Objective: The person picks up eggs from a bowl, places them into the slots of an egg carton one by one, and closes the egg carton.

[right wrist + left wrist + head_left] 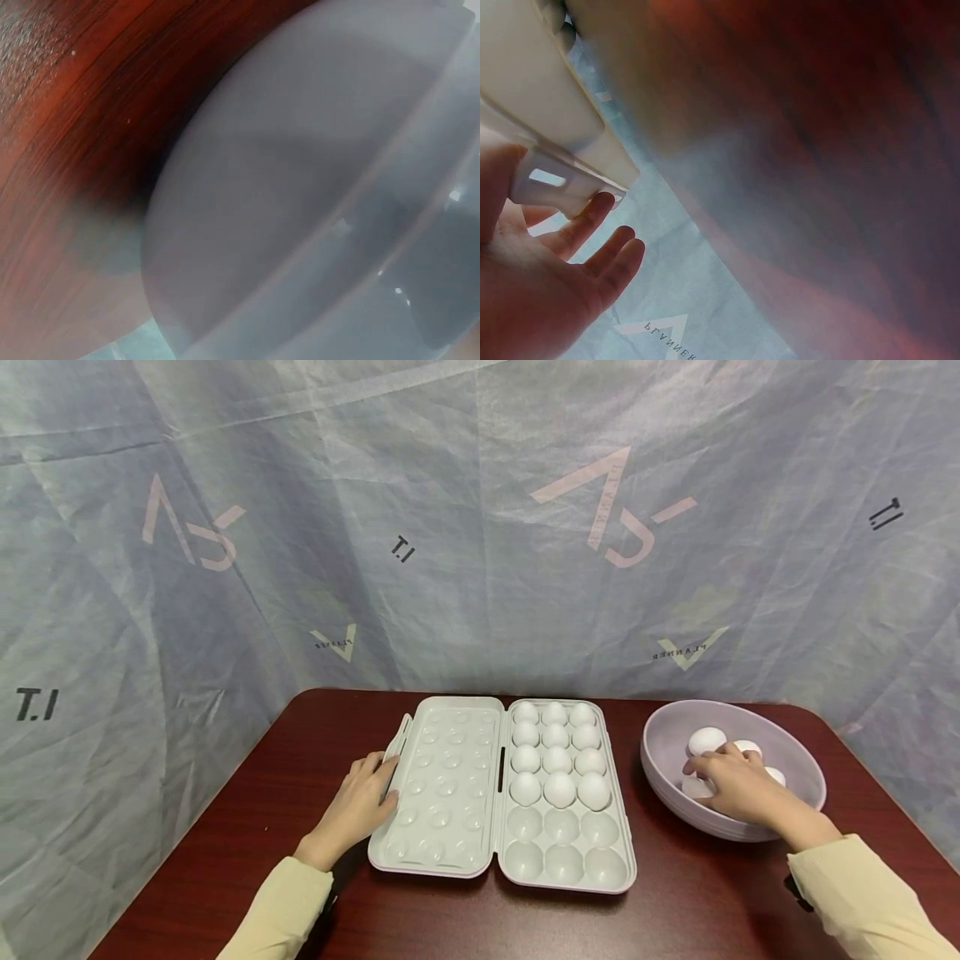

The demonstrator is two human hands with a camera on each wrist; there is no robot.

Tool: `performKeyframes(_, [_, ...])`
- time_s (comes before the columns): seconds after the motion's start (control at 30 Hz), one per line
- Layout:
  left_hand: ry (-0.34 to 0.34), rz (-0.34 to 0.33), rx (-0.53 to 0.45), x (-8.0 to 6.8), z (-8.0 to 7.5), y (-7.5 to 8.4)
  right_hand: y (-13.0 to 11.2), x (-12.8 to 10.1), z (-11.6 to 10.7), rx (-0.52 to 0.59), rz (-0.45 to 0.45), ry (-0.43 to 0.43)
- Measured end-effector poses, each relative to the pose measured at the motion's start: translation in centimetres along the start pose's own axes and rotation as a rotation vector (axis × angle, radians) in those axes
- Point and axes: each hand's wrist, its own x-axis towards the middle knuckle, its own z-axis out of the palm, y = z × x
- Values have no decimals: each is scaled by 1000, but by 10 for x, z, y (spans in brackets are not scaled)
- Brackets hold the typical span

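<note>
Right hand (738,787) reaches into the pale lilac round plastic bowl (802,772), fingers curled over white eggs there; whether it grips one I cannot tell. Left hand (363,800), fingers relaxed, rests against the open lid of the pale grey plastic egg carton (450,793) on the dark red wooden worktop (225,827). Twelve eggs fill the tray, six cups stay empty, about four show in the bowl; a loose grip could drop an egg.

1. Backdrop sheet (480,527) has "T.I" printed in black, several times over.
2. Same sheet: small "PLANNER" under green V marks, also readable in the left wrist view (667,346).
3. The pink logo's letters are too stylised to read.
</note>
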Motion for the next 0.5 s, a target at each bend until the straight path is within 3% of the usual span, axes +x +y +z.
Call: performKeyframes(0.5, [-5, -1, 3, 0, 0, 0, -2, 2, 0, 6, -12, 71])
